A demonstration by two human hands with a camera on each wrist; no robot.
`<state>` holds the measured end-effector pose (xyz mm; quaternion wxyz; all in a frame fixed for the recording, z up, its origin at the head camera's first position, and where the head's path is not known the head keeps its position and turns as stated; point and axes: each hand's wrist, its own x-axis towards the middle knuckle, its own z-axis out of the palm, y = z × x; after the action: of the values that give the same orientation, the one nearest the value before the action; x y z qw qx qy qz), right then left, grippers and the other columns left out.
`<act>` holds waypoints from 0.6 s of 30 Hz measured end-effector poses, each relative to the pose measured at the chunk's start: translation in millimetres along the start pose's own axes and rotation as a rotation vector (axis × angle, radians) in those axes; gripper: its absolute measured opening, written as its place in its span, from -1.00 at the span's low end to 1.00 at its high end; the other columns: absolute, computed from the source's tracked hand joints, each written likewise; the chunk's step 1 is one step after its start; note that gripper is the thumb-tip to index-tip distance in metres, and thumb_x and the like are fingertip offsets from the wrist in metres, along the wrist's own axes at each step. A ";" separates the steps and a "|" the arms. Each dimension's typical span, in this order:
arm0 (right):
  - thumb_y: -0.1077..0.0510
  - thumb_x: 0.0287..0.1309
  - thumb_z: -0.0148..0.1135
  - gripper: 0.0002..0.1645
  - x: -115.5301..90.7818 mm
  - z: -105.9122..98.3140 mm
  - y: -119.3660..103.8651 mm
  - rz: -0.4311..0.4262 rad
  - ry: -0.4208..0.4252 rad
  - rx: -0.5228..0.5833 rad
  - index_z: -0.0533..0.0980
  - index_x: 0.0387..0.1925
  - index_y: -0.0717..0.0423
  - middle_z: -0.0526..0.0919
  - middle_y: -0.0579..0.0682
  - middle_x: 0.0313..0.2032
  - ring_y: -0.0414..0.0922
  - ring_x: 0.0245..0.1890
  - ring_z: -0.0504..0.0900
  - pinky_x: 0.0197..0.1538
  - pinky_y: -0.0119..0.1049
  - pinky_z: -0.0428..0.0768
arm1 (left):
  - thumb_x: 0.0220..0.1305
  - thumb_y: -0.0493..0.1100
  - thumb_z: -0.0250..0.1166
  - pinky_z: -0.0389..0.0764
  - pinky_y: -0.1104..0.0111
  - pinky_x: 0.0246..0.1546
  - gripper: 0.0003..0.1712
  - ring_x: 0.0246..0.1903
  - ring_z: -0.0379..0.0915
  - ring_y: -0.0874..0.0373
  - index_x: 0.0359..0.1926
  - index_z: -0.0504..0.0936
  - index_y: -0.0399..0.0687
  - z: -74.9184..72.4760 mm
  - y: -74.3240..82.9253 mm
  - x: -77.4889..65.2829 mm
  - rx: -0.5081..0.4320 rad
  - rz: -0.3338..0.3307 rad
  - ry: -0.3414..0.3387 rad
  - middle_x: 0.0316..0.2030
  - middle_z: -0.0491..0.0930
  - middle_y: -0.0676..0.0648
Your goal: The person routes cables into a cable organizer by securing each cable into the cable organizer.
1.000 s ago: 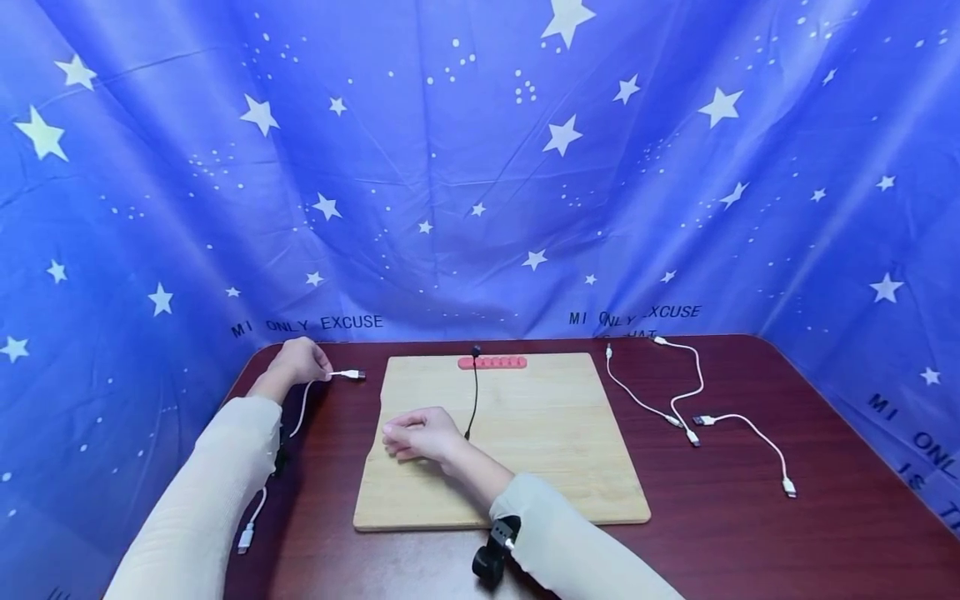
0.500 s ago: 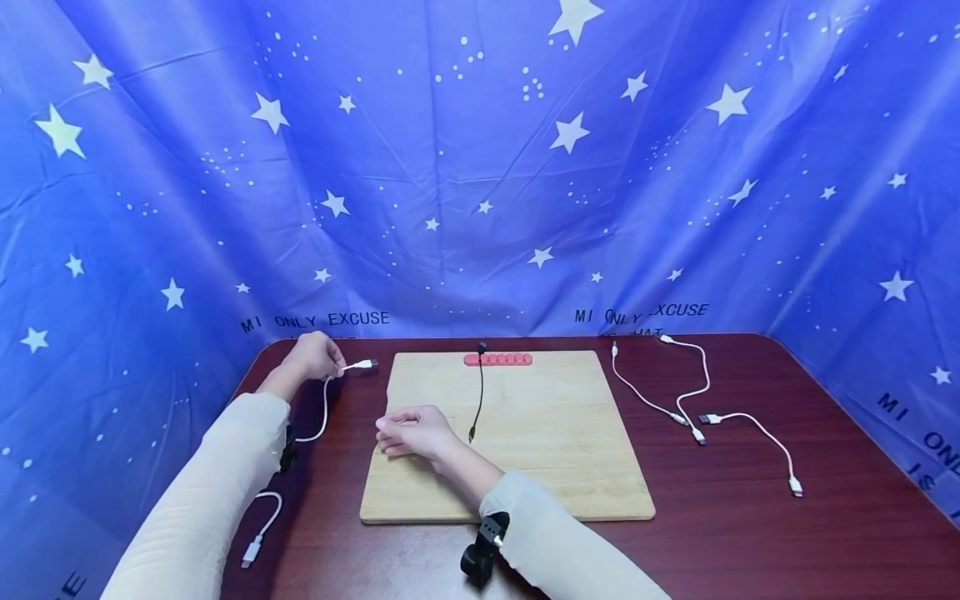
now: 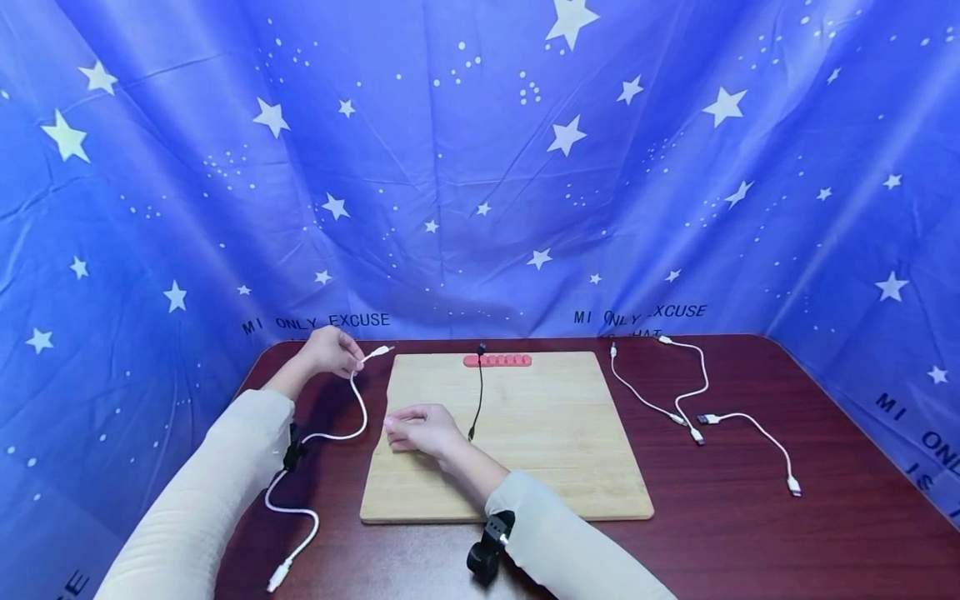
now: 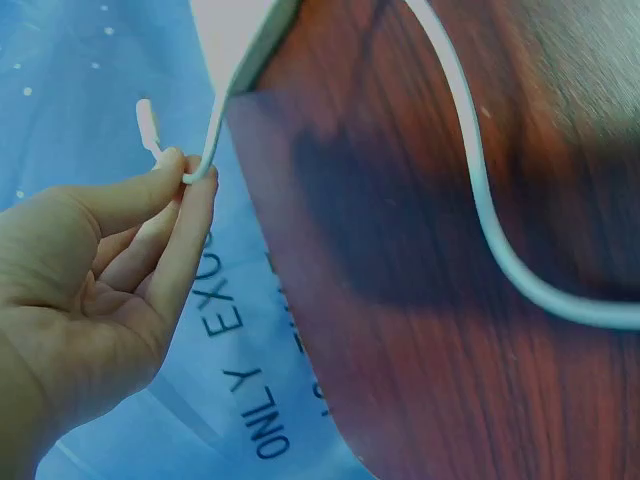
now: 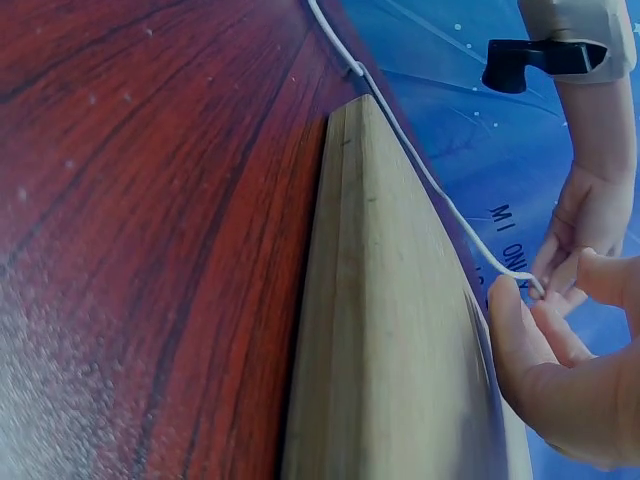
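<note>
At left hand [image 3: 330, 351], pinched white cable [image 3: 365, 412].

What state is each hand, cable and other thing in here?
Held white cable: curved, one end raised
Left hand: pinching that cable
Right hand: holding nothing
Wooden board: flat on the table
Red holder: lying on the board
Black cable: nearly straight, crossing the holder
Other white cables: lying loose

Black capitals [image 3: 317, 323] on the blue curtain [image 3: 480, 171] read "MI ONLY EXCUSE" at back left. At back right the same phrase repeats, broken by a fold, with "HAT" partly legible beneath. Along the right side stand "MI", a cut-off "ONL" and "IS". The left wrist view shows "ONLY" and a partly covered "EXCUSE"; the right wrist view, "MI ONL".
</note>
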<state>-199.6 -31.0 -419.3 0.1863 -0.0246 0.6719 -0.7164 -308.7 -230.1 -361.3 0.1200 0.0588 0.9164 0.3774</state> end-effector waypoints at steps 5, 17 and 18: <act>0.26 0.18 0.25 -0.63 0.8 0.0 1.9 0.004 0.013 0.004 0.53 -0.02 0.42 0.68 0.38 -0.11 0.14 -0.12 0.73 -0.06 -0.23 0.74 | 0.08 -0.45 0.30 0.76 0.37 -0.36 -0.77 -0.55 0.63 0.27 -0.22 0.61 -0.57 4.1 9.8 1.2 -0.095 -0.008 -0.007 -0.51 0.72 -0.15; 0.37 0.29 0.06 -0.64 -0.1 -3.4 2.1 0.069 -0.060 0.208 0.43 0.06 0.54 0.57 0.47 0.03 0.09 -0.01 0.69 0.13 -0.15 0.64 | 0.15 -0.41 0.28 0.75 0.43 -0.30 -0.66 -0.54 0.60 0.33 -0.07 0.54 -0.59 9.9 32.1 1.0 -0.267 -0.050 -0.038 -0.51 0.72 -0.06; 0.37 0.29 0.06 -0.64 -0.2 -3.8 1.9 0.075 -0.059 0.221 0.43 0.06 0.54 0.57 0.46 0.03 0.09 -0.01 0.69 0.14 -0.16 0.64 | 0.16 -0.41 0.27 0.75 0.44 -0.29 -0.66 -0.53 0.60 0.33 -0.06 0.53 -0.59 10.3 33.2 1.5 -0.284 -0.057 -0.038 -0.53 0.70 -0.02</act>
<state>-200.0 -27.4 -421.4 0.2343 0.0001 0.5834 -0.7776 -306.9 -199.3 -345.2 0.1554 0.0222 0.8526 0.4985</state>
